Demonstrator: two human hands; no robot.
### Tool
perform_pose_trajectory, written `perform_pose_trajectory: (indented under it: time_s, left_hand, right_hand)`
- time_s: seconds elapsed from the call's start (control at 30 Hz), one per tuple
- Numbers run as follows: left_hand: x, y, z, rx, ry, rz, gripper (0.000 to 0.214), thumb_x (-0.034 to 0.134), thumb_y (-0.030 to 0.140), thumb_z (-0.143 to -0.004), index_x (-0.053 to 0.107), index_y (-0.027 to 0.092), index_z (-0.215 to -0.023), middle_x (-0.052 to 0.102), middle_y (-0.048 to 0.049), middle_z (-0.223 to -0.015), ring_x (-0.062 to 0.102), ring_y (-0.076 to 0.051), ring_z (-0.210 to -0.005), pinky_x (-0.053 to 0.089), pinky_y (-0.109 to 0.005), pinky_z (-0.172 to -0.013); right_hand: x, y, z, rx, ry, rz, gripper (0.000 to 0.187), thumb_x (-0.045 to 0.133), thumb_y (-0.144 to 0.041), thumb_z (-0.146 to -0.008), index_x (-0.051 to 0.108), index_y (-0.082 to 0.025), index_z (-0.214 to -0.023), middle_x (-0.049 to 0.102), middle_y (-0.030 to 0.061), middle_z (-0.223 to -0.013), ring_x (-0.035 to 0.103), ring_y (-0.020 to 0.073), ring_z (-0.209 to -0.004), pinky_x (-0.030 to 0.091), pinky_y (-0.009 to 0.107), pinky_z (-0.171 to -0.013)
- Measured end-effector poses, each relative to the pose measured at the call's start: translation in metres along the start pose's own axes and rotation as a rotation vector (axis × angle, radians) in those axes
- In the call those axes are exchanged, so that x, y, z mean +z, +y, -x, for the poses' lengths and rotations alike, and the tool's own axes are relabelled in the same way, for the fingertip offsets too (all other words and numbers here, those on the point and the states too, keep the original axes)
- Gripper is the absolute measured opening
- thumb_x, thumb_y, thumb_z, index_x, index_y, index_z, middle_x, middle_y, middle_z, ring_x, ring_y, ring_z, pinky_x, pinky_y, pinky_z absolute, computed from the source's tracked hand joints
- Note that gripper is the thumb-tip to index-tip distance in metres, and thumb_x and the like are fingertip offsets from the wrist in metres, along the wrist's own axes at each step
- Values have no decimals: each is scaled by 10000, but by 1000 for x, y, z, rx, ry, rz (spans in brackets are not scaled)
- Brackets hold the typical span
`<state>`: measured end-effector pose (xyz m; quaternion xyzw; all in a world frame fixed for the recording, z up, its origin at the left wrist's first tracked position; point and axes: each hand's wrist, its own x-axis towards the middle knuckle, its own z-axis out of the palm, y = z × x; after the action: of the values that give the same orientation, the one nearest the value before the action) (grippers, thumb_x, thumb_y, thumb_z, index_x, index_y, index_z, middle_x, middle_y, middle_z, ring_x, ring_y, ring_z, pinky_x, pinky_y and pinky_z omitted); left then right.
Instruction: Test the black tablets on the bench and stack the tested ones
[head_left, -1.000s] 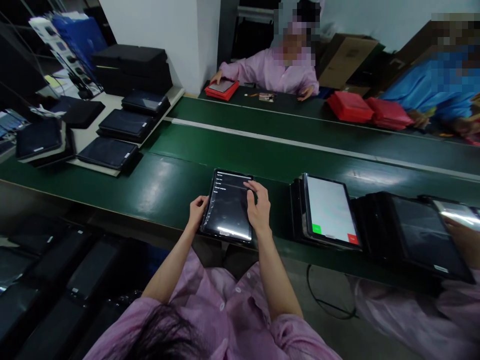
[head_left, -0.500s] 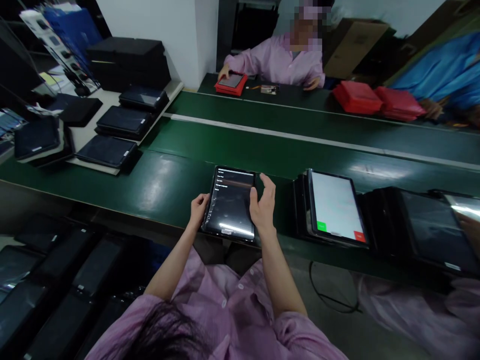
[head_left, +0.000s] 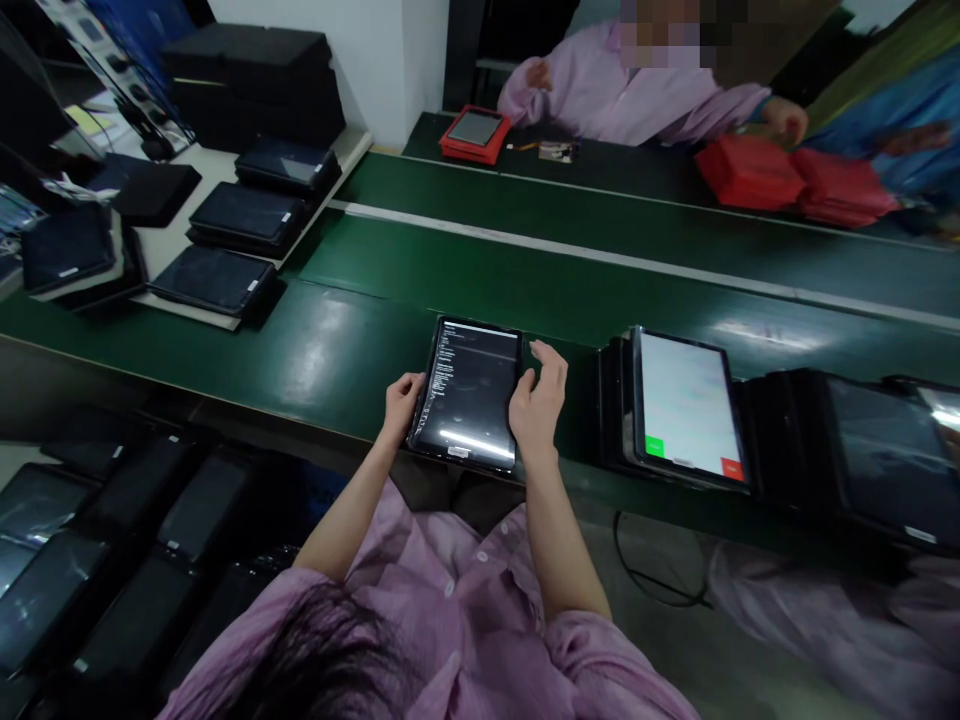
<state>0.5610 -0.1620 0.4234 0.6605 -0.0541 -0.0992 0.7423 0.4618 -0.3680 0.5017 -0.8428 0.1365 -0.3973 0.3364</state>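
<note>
A black tablet (head_left: 472, 400) lies at the near edge of the green bench in front of me, its dark screen filled with small white lines of text at the upper left. My left hand (head_left: 403, 402) grips the tablet's left edge with curled fingers. At the right edge is my right hand (head_left: 538, 400), thumb and fingers apart, holding nothing. Whether its palm touches the tablet's side I cannot tell. To the right, a tablet with a lit white screen (head_left: 688, 400) and green and red corner squares rests on a stack of dark tablets.
More dark tablets (head_left: 885, 450) are stacked at the far right. Several tablets (head_left: 214, 280) sit on a pale board at left, others (head_left: 142, 500) below the bench. Across the green bench (head_left: 360, 270), a person in a pink shirt (head_left: 622, 85) sits near red sleeves (head_left: 750, 172).
The tablet's screen has changed from a short menu to many lines of small text. My right thumb has moved off the screen. The person opposite has let go of the red-cased tablet.
</note>
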Motion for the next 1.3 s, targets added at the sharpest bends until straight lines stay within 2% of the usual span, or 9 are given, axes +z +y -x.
perform_pose_trajectory:
  time_s: [0.53, 0.63, 0.77, 0.83, 0.93, 1.0, 1.1, 1.23, 1.3]
  left_hand:
    - [0, 1, 0, -2, 3, 15, 478, 766, 624, -835, 664, 182, -683, 644, -8, -737, 538, -155, -729, 462, -268, -729]
    - [-1, -2, -1, -2, -2, 4, 473, 754, 624, -844, 676, 181, -699, 648, -6, -748, 540, -155, -734, 461, -265, -730]
    - [-2, -6, -2, -6, -6, -12, 475, 736, 617, -862, 655, 186, -680, 627, -1, -738, 531, -155, -733, 449, -262, -723]
    - [-3, -8, -3, -3, -4, -18, 479, 729, 621, -866, 652, 187, -680, 617, 2, -728, 526, -154, -729, 444, -262, -721]
    - [-3, -11, -4, 11, -3, -15, 490, 728, 620, -870, 631, 185, -666, 609, 8, -718, 520, -148, -722, 440, -256, -721]
    - [-3, -12, -5, 20, -8, -2, 492, 731, 608, -875, 612, 182, -659, 621, 7, -735, 525, -143, -730, 440, -249, -726]
    - [-3, -12, -4, 17, -13, 10, 498, 733, 602, -876, 588, 181, -653, 631, 2, -751, 530, -142, -739, 441, -244, -729]
    - [-2, -12, -4, 3, -10, 10, 499, 726, 608, -872, 575, 186, -653, 610, 8, -733, 522, -140, -729, 435, -241, -717]
    - [-2, -11, -5, -4, -7, 6, 491, 724, 603, -869, 575, 187, -656, 599, 10, -727, 515, -138, -723, 429, -240, -712]
  right_hand:
    - [0, 2, 1, 37, -45, -2, 483, 345, -209, -1063, 490, -242, -1523, 568, 162, -1444, 597, 303, -1341, 509, 574, -1164]
    - [-1, -1, -2, 6, -146, 60, 504, 456, -320, -1072, 433, -243, -1570, 505, 177, -1549, 480, 349, -1485, 440, 634, -1223]
    - [-3, -9, -11, -79, -277, 89, 906, 713, -594, -947, 267, -274, -1667, 229, 163, -1769, 187, 429, -1649, 342, 725, -1262]
    - [-4, -12, -14, -105, -282, 74, 898, 721, -618, -940, 302, -269, -1654, 313, 159, -1747, 250, 409, -1638, 342, 708, -1271]
    - [-3, -14, -18, -155, -250, 69, 516, 599, -509, -1052, 530, -258, -1498, 691, 114, -1439, 568, 327, -1451, 329, 668, -1293]
    - [-2, -13, -21, -194, -223, 79, 318, 527, -437, -1094, 660, -259, -1323, 798, 68, -1202, 691, 284, -1290, 337, 639, -1296]
    - [-1, -12, -25, -230, -210, 106, 284, 495, -403, -1107, 716, -256, -1208, 811, 64, -1173, 692, 276, -1293, 360, 604, -1287]
    - [-2, -10, -28, -234, -318, 146, 327, 464, -402, -1117, 698, -228, -1265, 791, 87, -1257, 621, 302, -1402, 326, 633, -1292]
    - [-5, -9, -27, -213, -293, 137, 333, 454, -401, -1120, 677, -232, -1300, 780, 86, -1281, 630, 290, -1386, 328, 622, -1295]
